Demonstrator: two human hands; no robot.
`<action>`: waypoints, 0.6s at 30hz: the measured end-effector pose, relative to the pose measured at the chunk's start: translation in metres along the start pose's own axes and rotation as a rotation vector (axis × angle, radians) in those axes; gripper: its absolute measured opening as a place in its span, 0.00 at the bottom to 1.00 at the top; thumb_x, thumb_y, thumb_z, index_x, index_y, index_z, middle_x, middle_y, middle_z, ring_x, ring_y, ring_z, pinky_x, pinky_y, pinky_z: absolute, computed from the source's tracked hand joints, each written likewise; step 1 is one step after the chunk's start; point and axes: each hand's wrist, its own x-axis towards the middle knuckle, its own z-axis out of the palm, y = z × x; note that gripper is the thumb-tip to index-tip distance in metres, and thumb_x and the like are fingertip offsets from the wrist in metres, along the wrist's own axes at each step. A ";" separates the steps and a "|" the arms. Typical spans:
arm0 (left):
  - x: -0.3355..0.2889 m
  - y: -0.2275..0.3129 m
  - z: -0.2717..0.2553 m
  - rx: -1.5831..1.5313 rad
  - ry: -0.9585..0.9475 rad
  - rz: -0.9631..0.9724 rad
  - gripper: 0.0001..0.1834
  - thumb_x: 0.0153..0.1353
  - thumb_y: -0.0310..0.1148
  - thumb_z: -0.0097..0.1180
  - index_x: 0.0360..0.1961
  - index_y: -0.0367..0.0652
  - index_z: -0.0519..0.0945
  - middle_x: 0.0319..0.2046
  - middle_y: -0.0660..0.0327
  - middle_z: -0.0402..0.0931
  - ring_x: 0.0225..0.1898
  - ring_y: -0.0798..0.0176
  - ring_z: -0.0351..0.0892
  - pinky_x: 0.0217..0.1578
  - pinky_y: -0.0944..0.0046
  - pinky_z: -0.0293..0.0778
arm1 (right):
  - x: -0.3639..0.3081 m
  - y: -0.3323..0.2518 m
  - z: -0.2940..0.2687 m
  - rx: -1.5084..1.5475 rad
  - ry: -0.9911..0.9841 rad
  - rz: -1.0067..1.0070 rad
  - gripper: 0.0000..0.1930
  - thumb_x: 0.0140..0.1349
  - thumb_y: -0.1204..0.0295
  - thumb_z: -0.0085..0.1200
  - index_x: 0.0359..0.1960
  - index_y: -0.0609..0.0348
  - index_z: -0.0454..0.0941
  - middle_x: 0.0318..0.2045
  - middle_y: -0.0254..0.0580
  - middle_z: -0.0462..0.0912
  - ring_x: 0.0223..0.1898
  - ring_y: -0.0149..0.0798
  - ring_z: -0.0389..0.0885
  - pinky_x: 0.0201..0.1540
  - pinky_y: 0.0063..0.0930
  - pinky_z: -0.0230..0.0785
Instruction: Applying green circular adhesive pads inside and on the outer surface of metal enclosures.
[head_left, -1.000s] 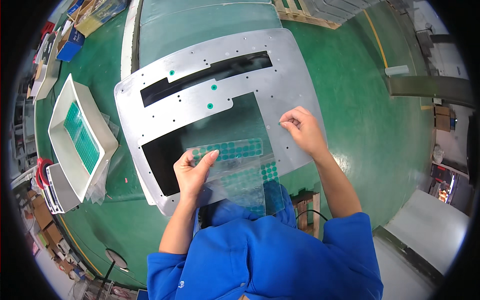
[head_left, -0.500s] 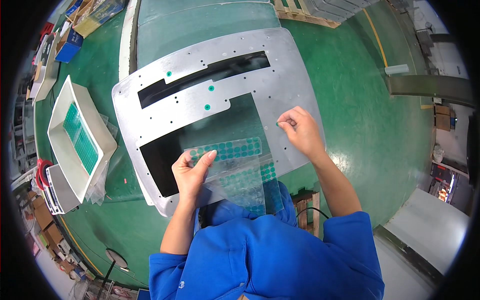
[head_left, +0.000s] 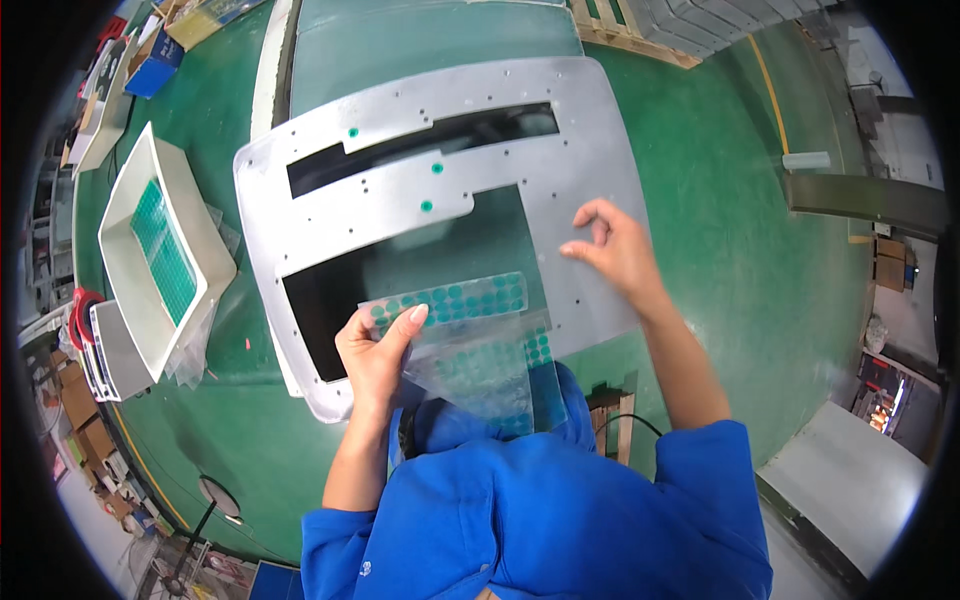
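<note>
Since the earlier frame, right grip [head_left: 622, 252] has opened: thumb and forefinger, previously pinched, now parted over the panel's right side. Clear strip of green dots [head_left: 470, 298]: held above the panel's large cutout, pinched in left grip [head_left: 372, 352]. Grey metal panel [head_left: 592, 130]: beneath both; bears three green discs [head_left: 437, 169]. White tray [head_left: 214, 285]: left of panel, green sheet [head_left: 163, 250] inside.

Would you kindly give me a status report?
Left hand pinching green-dotted sheet; right hand open over grey panel; sheet partly hiding panel's large opening.
</note>
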 end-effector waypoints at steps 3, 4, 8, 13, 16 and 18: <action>-0.018 0.005 -0.013 0.001 -0.014 0.116 0.09 0.43 0.27 0.66 0.22 0.38 0.76 0.18 0.68 0.71 0.19 0.78 0.65 0.20 0.78 0.61 | -0.002 -0.003 0.000 -0.055 0.150 -0.094 0.10 0.44 0.74 0.60 0.29 0.61 0.75 0.24 0.30 0.72 0.27 0.24 0.68 0.31 0.21 0.63; -0.025 0.008 -0.019 -0.027 -0.059 0.132 0.09 0.42 0.26 0.66 0.22 0.38 0.76 0.19 0.67 0.72 0.20 0.78 0.66 0.21 0.78 0.61 | -0.008 -0.015 0.001 0.117 0.106 -0.204 0.10 0.43 0.73 0.60 0.29 0.61 0.75 0.25 0.31 0.74 0.29 0.26 0.69 0.33 0.22 0.63; -0.053 0.000 -0.051 -0.085 -0.151 0.238 0.07 0.43 0.21 0.63 0.25 0.37 0.77 0.22 0.65 0.75 0.21 0.78 0.68 0.22 0.79 0.63 | -0.082 -0.075 0.027 0.335 -0.104 -0.553 0.10 0.44 0.75 0.59 0.30 0.61 0.77 0.31 0.37 0.77 0.33 0.30 0.73 0.36 0.23 0.65; -0.091 -0.019 -0.085 -0.011 -0.165 0.290 0.07 0.44 0.20 0.62 0.26 0.35 0.77 0.21 0.64 0.76 0.20 0.78 0.69 0.21 0.79 0.64 | -0.143 -0.080 0.069 0.429 -0.152 -0.459 0.05 0.46 0.78 0.57 0.27 0.61 0.78 0.25 0.37 0.79 0.28 0.32 0.75 0.33 0.23 0.66; -0.103 -0.035 -0.099 0.005 -0.148 0.286 0.07 0.44 0.21 0.63 0.25 0.36 0.77 0.21 0.64 0.76 0.19 0.79 0.68 0.20 0.79 0.64 | -0.162 -0.069 0.095 0.441 -0.051 -0.545 0.05 0.46 0.79 0.57 0.27 0.59 0.78 0.27 0.37 0.80 0.29 0.34 0.76 0.33 0.24 0.66; -0.108 -0.043 -0.105 0.022 -0.135 0.178 0.07 0.44 0.22 0.64 0.25 0.36 0.77 0.20 0.65 0.76 0.18 0.79 0.67 0.19 0.80 0.63 | -0.174 -0.063 0.111 0.378 0.074 -0.614 0.05 0.45 0.79 0.57 0.26 0.59 0.77 0.28 0.37 0.80 0.30 0.35 0.76 0.33 0.24 0.66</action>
